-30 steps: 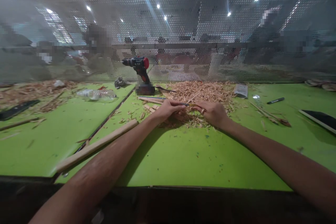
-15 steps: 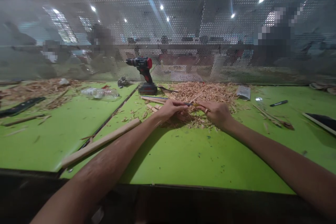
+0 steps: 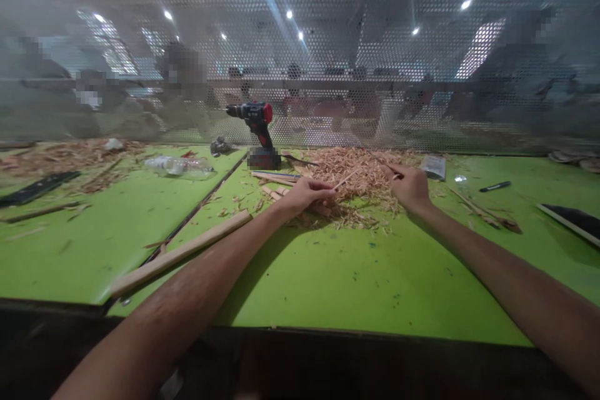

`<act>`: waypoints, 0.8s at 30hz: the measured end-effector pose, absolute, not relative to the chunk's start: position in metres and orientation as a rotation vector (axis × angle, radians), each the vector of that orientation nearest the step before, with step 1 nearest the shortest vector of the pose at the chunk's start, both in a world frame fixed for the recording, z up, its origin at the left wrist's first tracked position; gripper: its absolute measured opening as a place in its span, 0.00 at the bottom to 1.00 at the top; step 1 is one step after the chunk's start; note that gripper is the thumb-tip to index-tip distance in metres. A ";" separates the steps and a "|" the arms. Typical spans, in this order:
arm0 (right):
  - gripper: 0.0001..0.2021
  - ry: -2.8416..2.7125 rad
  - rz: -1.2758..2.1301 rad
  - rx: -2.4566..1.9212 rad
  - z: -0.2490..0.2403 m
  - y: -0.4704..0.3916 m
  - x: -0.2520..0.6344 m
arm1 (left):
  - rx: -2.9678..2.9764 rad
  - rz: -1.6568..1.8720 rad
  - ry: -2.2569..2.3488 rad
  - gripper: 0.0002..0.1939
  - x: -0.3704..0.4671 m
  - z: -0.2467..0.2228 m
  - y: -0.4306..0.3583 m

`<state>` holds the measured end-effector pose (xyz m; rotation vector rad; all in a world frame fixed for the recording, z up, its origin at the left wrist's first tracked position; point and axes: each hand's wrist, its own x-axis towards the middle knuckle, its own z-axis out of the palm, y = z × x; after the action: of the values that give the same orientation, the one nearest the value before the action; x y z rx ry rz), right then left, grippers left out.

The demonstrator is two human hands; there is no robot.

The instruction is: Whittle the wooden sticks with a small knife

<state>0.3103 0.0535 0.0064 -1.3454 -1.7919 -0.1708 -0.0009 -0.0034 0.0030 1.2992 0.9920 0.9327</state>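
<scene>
My left hand (image 3: 309, 195) is closed in a pinch on a thin, pale wooden stick (image 3: 345, 180), whose free end points up and right over the wood shavings (image 3: 363, 165). Apart from it, to the right, my right hand (image 3: 412, 189) is closed around a slim, dark knife-like tool (image 3: 397, 175). Its tip points left toward the shavings, and most of its handle is hidden by my fingers. Short wooden pieces (image 3: 270, 192) and a few long thin strips (image 3: 276, 176) lie beside my left hand on the green table (image 3: 319, 281).
A cordless drill (image 3: 257, 131) stands behind my left hand. Left of my forearm lies a long wooden bar (image 3: 182, 253). A clear plastic package (image 3: 180, 166), a small packet (image 3: 434, 167) and a black pen (image 3: 495, 187) are farther out. A perforated screen (image 3: 328, 100) borders the back.
My right hand has moved right and slightly up with the slim tool, away from my left hand. The pale stick in my left hand now shows clearly. My left hand has hardly moved.
</scene>
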 end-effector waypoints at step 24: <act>0.24 -2.224 -0.098 -1.150 -0.007 0.021 0.273 | 1.397 0.967 0.941 0.17 -0.003 -0.001 -0.001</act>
<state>0.2727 0.0209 -0.0067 -1.1496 -2.2244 -0.0980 -0.0026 -0.0006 -0.0012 1.3974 0.9407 0.9665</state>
